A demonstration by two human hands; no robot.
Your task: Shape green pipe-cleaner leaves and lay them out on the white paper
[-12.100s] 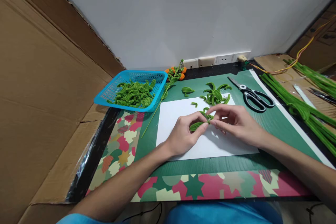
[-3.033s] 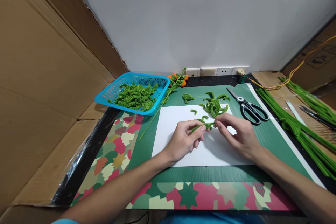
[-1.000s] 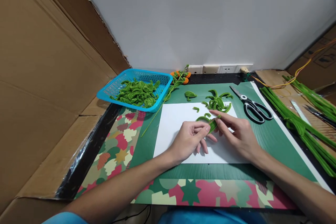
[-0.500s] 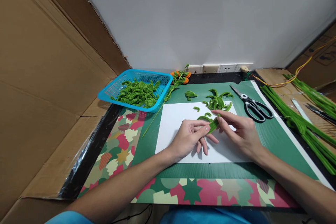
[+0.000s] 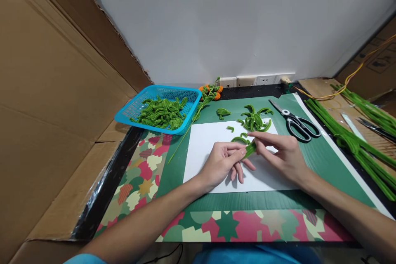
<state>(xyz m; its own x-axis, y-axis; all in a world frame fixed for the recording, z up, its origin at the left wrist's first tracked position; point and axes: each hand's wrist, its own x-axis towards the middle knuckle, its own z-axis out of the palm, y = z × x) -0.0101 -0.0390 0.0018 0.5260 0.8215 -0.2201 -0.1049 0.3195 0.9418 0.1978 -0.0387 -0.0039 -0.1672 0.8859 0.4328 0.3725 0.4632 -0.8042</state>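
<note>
Above a white sheet of paper (image 5: 201, 169), my left hand (image 5: 224, 163) pinches a fuzzy green pipe-cleaner leaf (image 5: 250, 149) between thumb and fingers, its other fingers loosely spread. My right hand (image 5: 283, 152) closes thumb and index finger on the far end of the same leaf. Just beyond my hands, a curved green pipe-cleaner piece (image 5: 239, 139) and short bent scraps (image 5: 230, 129) lie on the paper. Behind them sits a small heap of green pipe-cleaner leaves (image 5: 255, 120). The fingers partly cover the held leaf.
A blue plastic basket (image 5: 154, 128) full of green leaves stands at the left back, beside an orange-flowered stem (image 5: 212, 93). Black-handled scissors (image 5: 298, 126) lie open to the right. Bundled green pipe cleaners (image 5: 346, 142) and a single leaf (image 5: 222, 112) are also there.
The whole view has shifted slightly. My right fingertips sit a little lower along the leaf, hiding more of its tip. My left hand keeps its pinch.
</note>
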